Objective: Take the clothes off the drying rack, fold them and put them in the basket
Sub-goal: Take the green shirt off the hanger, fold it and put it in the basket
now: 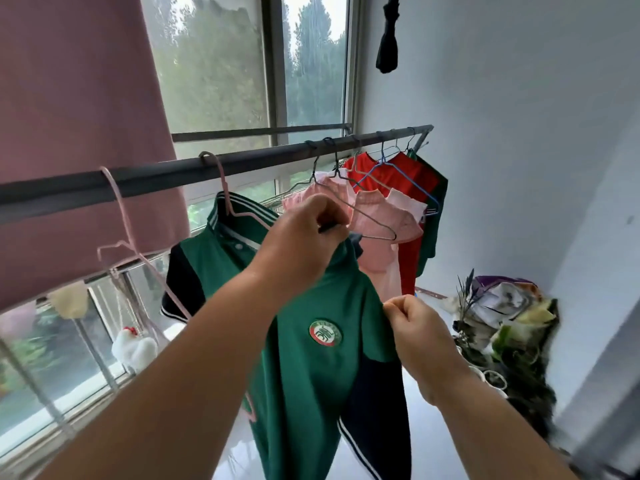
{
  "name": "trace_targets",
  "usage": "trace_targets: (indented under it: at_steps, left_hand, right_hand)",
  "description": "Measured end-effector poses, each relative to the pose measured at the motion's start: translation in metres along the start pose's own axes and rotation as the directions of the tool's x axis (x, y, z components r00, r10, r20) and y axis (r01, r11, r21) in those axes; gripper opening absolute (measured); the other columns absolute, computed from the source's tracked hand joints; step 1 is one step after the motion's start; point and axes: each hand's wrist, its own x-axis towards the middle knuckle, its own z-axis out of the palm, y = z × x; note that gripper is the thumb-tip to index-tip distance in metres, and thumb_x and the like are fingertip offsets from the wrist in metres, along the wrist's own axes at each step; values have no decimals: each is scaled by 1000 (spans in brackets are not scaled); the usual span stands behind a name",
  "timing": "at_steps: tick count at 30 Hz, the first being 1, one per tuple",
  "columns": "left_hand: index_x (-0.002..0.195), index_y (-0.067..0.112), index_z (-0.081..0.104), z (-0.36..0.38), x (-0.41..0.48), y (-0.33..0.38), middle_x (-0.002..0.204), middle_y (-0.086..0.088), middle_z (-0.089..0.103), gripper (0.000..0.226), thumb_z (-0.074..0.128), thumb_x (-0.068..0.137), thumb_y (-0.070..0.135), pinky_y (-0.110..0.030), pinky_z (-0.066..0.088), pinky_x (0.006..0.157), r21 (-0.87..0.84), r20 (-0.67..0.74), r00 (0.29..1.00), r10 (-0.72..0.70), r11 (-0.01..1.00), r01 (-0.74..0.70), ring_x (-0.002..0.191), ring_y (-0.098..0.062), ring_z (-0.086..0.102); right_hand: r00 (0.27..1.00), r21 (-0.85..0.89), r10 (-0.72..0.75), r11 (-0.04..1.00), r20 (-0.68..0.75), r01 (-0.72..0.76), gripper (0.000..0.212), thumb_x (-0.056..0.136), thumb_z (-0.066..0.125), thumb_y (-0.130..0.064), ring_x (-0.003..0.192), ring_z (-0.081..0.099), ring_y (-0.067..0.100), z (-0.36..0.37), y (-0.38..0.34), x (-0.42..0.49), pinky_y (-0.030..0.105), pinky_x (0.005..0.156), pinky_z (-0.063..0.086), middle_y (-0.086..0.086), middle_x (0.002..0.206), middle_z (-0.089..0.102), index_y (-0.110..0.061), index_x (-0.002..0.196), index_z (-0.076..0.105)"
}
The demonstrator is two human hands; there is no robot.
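Single head-worn wide-angle view, forward and near the drying rack (249, 161)

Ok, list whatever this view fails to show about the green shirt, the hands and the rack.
Head view:
Green shirt: hem cut off by bottom edge.
Badge: lettering too small.
Left hand pinches the wire hanger; its fingers hide whether it also holds the shirt's shoulder.
Rack bar: left end cut off by frame edge.
Corner pile: blurred.
Basket: not in view.

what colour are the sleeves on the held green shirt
Dark navy sleeves with white stripes; head view.
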Motion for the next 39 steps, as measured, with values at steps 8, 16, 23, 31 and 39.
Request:
trace_targets:
  at_steps: [8,16,23,31,39]
  left_hand:
    - [112,15,60,9,5,-16,105,-6,64,22,43,98,15,-34,50,72,409,126,979,-163,907,98,85,-25,59]
    - [97,17,70,-3,2,-14,86,-2,67,11,65,92,25,-27,57,59,37,142,973,-183,983,179,65,-15,61]
    - [102,8,67,-13,13,20,82,-8,67,17,54,97,17,-29,59,77,-283,-15,995,-101,955,93,73,-19,66]
    - [88,20,67,-7,20,49,78,-1,65,20,51,100,20,-50,56,84,-375,-149,989,-19,926,-38,72,-19,65]
    - [94,19,66,-24,16,59,90,-2,67,20,47,101,20,-43,57,78,-438,-231,973,11,892,-114,77,-20,68]
  right_hand:
    - [995,114,94,989,46,-99,24,102,46,-35,91,64,23,-7,9,-12,36,75,53,10,95,68,-21,95,64]
    - [979,214,18,975,201,-62,20,97,55,-26,91,73,15,-18,12,-19,31,84,58,-2,94,77,-21,103,73]
    - [974,78,150,983,168,-165,23,101,50,-26,95,70,18,-30,37,-17,38,91,55,-2,94,76,-19,103,72]
    - [994,-19,0,1000,105,2,25,100,48,-24,76,62,19,-10,4,-2,32,68,51,2,79,68,-18,85,67]
    - [996,-191,-3,981,95,21,25,101,43,-21,74,56,16,4,2,2,28,62,43,1,82,63,-17,87,63]
